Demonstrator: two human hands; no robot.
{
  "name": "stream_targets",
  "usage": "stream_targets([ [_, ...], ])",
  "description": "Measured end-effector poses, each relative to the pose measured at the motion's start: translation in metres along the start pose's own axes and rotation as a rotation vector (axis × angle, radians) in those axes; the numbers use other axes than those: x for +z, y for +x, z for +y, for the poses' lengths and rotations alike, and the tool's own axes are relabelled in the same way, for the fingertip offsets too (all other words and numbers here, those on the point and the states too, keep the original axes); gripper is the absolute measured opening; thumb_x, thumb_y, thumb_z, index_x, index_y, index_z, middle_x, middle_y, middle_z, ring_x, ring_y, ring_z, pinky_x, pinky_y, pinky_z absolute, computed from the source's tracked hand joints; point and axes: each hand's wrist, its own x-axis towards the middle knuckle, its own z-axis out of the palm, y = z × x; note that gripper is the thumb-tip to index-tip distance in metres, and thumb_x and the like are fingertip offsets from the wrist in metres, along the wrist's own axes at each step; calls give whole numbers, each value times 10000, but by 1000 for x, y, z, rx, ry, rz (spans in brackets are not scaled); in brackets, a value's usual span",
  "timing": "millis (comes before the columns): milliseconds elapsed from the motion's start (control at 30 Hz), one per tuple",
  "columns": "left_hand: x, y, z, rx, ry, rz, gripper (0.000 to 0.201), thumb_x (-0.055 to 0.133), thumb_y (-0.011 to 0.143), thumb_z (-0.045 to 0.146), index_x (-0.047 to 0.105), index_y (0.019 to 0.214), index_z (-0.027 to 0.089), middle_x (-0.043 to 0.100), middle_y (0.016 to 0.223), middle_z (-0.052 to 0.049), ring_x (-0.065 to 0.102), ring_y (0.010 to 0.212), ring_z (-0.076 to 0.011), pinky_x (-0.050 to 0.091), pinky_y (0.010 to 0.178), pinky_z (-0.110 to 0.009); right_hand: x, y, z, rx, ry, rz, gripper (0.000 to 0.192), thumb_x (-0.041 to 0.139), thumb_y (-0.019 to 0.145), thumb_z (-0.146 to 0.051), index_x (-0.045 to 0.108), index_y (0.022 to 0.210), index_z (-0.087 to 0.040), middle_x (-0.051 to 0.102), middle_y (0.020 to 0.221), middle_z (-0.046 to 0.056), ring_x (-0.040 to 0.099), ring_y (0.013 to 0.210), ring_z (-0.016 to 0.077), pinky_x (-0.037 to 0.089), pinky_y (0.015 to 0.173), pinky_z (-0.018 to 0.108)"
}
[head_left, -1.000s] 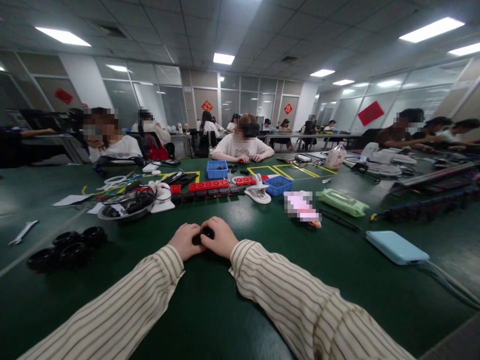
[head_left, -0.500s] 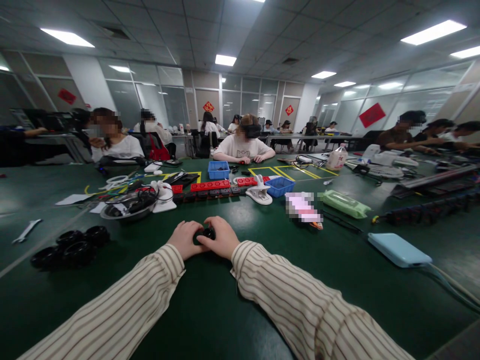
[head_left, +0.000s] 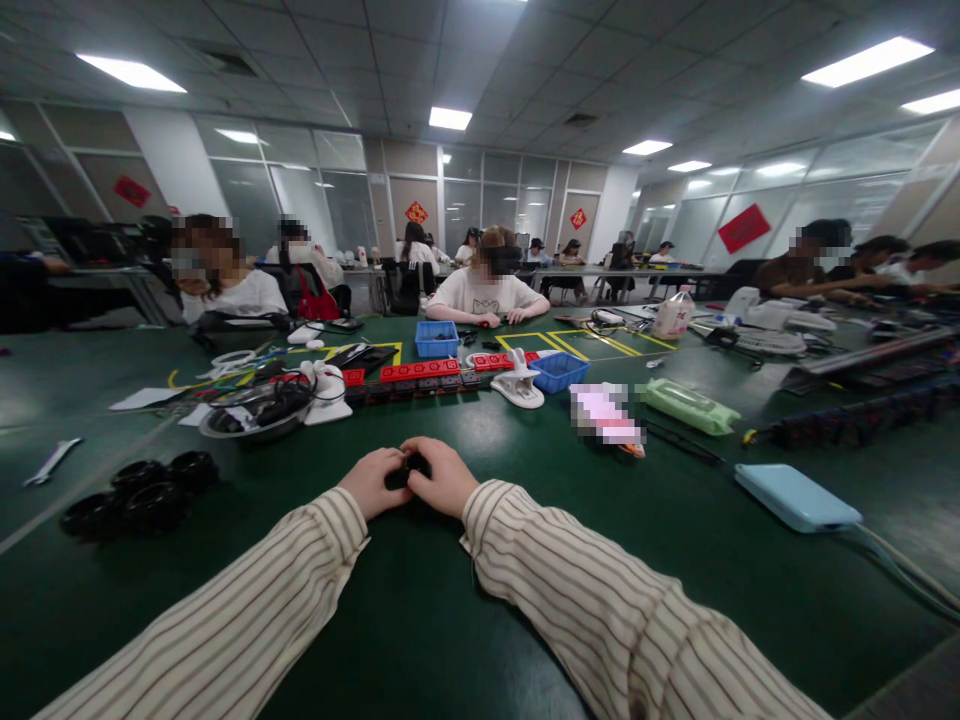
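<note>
Two striped sleeves [head_left: 570, 600] run out ahead of me across the green table [head_left: 420, 620] and meet near its middle. My left hand [head_left: 369, 482] and right hand [head_left: 444, 476] are pressed together there, fingers curled around a small black part [head_left: 409, 468] that they grasp between them, just above the table surface. Only a sliver of the part shows, so I cannot tell its shape.

Off to my left, a cluster of black wheels [head_left: 139, 490] lies on the table, well apart from my hands, with a silver wrench [head_left: 49, 462] beyond them. To my right, a pale blue power bank [head_left: 796, 496] lies flat with a cable trailing off toward the table edge.

Farther out, a metal bowl [head_left: 253, 415] holds dark cables, and beside it runs a row of red blocks [head_left: 420, 371]. A white clamp [head_left: 517, 385] stands just beside a blue bin [head_left: 556, 370], and a green packet [head_left: 686, 404] lies to the right of those. At the far side, a person in a white shirt [head_left: 486, 292] sits facing me with both hands on the table.
</note>
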Motion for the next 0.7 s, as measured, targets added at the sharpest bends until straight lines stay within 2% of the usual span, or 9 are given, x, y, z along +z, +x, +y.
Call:
stream_targets([
  [133,3,0,-7,22,-26,-2,360,574,620,368,582,919,167,582,1008,-77,518,953,-226,389,868,-347,-1,-1,-2,-6,-7,-23,426,552,694,-175,447,1106,-165,530,1058,56,475,980,162,361,886,307],
  [300,-2,-2,-1,-72,23,4,505,569,605,473,524,1013,179,566,1009,-71,511,966,-244,349,899,-416,0,1,-3,73,-73,35,283,588,708,-292,507,950,-171,518,914,39,483,891,160,379,827,323],
  [467,-9,-2,14,-173,119,23,442,562,590,492,533,905,183,575,903,-59,528,910,-249,297,927,-474,3,1,1,76,-88,47,189,592,707,-244,518,865,-174,495,862,23,473,857,142,382,806,300],
  [600,-10,0,22,-215,195,0,321,560,604,447,568,805,197,592,852,-57,541,871,-246,344,883,-436,4,2,2,65,-94,54,175,584,707,-253,523,850,-172,502,844,23,474,847,145,387,796,295],
  [700,-10,1,23,-183,180,-23,294,545,626,414,586,798,179,597,820,-63,548,842,-242,395,813,-388,3,2,2,37,-100,67,161,576,699,-227,532,842,-165,516,839,26,477,849,147,390,796,287],
])
